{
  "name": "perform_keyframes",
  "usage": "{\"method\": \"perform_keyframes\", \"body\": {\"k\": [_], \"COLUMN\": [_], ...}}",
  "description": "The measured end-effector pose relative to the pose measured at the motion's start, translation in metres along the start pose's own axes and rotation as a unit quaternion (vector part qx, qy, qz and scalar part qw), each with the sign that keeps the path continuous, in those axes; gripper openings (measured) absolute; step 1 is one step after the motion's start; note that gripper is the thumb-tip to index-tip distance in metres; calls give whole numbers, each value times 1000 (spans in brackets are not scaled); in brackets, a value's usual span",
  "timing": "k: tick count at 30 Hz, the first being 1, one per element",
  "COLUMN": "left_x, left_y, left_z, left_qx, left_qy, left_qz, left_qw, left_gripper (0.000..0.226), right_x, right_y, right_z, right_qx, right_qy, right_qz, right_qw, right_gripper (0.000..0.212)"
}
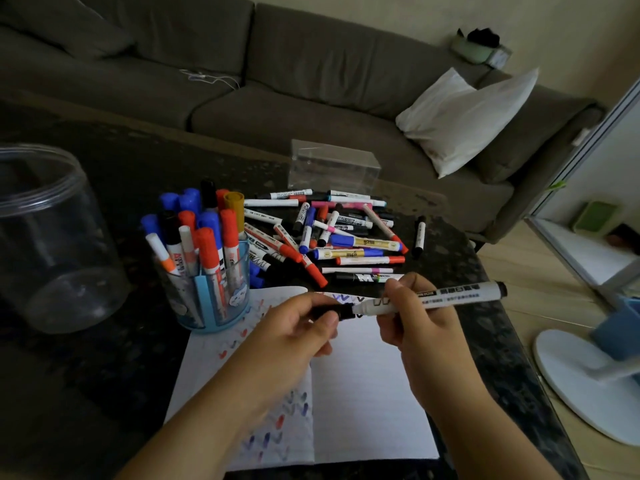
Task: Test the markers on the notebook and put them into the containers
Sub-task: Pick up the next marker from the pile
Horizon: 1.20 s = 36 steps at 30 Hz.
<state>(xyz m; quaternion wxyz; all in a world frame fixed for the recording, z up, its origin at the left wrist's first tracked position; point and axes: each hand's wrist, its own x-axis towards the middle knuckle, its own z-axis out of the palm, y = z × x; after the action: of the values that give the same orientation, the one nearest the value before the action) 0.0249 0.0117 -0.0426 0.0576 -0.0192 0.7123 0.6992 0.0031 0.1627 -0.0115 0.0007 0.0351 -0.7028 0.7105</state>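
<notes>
Both forearms come in from the bottom edge, over an open notebook [367, 386] whose left page is covered in little red and blue test ticks. Right hand [412, 320] has its grip wrapped round a white-barrelled black marker [429, 301], held nearly level just above the top of the page. Left hand [294, 327] pinches the marker's black cap [332, 311] right at the tip end; can't tell if it's fully on or off. Just left of the notebook, a blue pen cup [214, 296] is stuffed with red, blue and black markers. Behind that, a loose marker pile [332, 233] sprawls across the dark speckled surface [104, 341], with a big clear jar [52, 237] at far left and a clear box [332, 166] at the back. Grey sofa [277, 81] with a white pillow [464, 116] beyond.
</notes>
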Motion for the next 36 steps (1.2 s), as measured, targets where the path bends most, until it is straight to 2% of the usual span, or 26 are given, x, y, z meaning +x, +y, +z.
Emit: {"method": "perform_keyframes", "body": {"k": [3,6,10,17,28,31,33,34,36], "left_x": [-3,-7,-17,-25,-31,-32,-31,-30,-29], "left_y": [2,3,4,8,8,9,9,8,5], "left_z": [-4,-8,-9,-17,-28,-31,-36,-39,-46], "left_qx": [29,130,238,245,247,247,266,284,317], "left_qy": [-31,-54,-35,8,25,38,70,89,117], "left_qz": [25,67,105,127,153,145,142,139,134], "left_qw": [999,988,965,961,956,957,951,944,932], "left_gripper": [18,15,15,15,15,17,18,19,20], "right_x": [-1,-3,-7,-11,-12,-11,-13,-15,-17], "right_y": [1,1,4,12,7,3,2,5,9], "right_z": [2,5,17,44,56,53,50,47,41], "right_qx": [-26,-25,14,121,124,75,-19,-88,-239], "right_qy": [-13,-12,-3,16,-8,-28,-26,-10,43], "right_qz": [-4,-3,17,34,61,90,111,105,24], "right_qw": [1000,1000,1000,992,990,993,993,991,970], "right_gripper": [28,30,41,35,33,30,47,53,38]}}
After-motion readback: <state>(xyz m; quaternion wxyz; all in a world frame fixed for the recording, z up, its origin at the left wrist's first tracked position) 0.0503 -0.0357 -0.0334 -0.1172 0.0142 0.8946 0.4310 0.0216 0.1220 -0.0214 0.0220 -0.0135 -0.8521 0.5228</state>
